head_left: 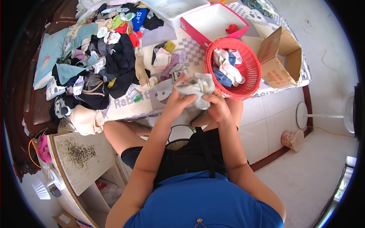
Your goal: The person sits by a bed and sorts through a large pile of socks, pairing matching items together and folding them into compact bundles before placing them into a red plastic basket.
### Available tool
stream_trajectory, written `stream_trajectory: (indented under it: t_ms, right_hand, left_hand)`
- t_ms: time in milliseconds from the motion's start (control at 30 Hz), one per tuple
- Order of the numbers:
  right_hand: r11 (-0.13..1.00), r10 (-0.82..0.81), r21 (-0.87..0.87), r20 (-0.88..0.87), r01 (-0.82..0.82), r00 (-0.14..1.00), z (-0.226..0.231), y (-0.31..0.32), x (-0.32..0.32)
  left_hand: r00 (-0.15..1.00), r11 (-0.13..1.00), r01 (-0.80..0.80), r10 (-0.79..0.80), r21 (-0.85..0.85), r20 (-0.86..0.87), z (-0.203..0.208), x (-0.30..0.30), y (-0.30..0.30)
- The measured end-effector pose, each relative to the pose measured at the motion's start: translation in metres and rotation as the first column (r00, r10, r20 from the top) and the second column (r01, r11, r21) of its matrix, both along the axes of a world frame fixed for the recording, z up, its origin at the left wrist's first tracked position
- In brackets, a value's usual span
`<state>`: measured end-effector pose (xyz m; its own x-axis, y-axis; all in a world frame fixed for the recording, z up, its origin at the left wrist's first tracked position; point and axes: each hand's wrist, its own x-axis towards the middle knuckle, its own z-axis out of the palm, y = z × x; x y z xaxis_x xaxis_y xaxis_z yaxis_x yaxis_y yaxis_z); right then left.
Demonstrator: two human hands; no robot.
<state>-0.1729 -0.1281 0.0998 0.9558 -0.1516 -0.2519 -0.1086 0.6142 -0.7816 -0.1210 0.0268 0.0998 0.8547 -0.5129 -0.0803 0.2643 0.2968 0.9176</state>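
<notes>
Between my two hands, just above the bed's near edge, is a bunched light grey sock [198,86] with a small yellowish mark; its folds hide its full shape. My left hand [178,100] grips its left side, thumb laid across the front. From the right, my right hand [218,106] pinches the lower edge with thumb and fingers. Right behind them stands a red woven basket [251,81] holding white, blue and pink small clothes. Left of the hands lie a purple sock [172,65], a pink folded cloth [162,57] and a long tan sock [140,68].
A big heap of mixed clothes [114,49] covers the bed's left side, with a beige bra [86,118] at its near edge. Behind the basket are a pink-rimmed box [197,32] and a white plastic bin [173,17]. An open cardboard box [279,62] stands at right.
</notes>
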Motion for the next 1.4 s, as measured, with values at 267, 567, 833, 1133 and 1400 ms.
stream_trajectory:
  t_ms: [267, 567, 833, 1133, 1400]
  right_hand:
    - [0.928, -0.334, 0.199, 0.064, 0.316, 0.940, 0.023, -0.015, 0.007]
    - [0.909, -0.340, 0.302, 0.138, 0.288, 0.930, 0.014, -0.041, 0.008]
    - [0.919, -0.312, 0.323, 0.247, 0.226, 0.917, 0.036, -0.023, 0.017]
    - [0.480, 0.785, -0.826, 0.253, -0.296, 0.565, 0.051, 0.020, 0.008]
    - [0.785, 0.381, -0.465, -0.156, -0.408, 0.911, 0.012, -0.001, -0.017]
  left_hand:
    - [0.956, 0.903, -0.279, 0.227, 0.327, 0.188, -0.023, 0.015, 0.014]
    - [0.930, 0.958, -0.263, 0.283, 0.114, -0.235, -0.013, 0.021, 0.033]
    - [0.897, 0.992, -0.070, 0.018, -0.102, -0.443, -0.014, 0.020, 0.033]
    - [0.841, 0.983, -0.045, -0.060, -0.179, -0.538, 0.003, 0.017, 0.031]
    - [0.927, 0.963, -0.019, -0.083, -0.267, -0.365, 0.005, 0.013, 0.035]
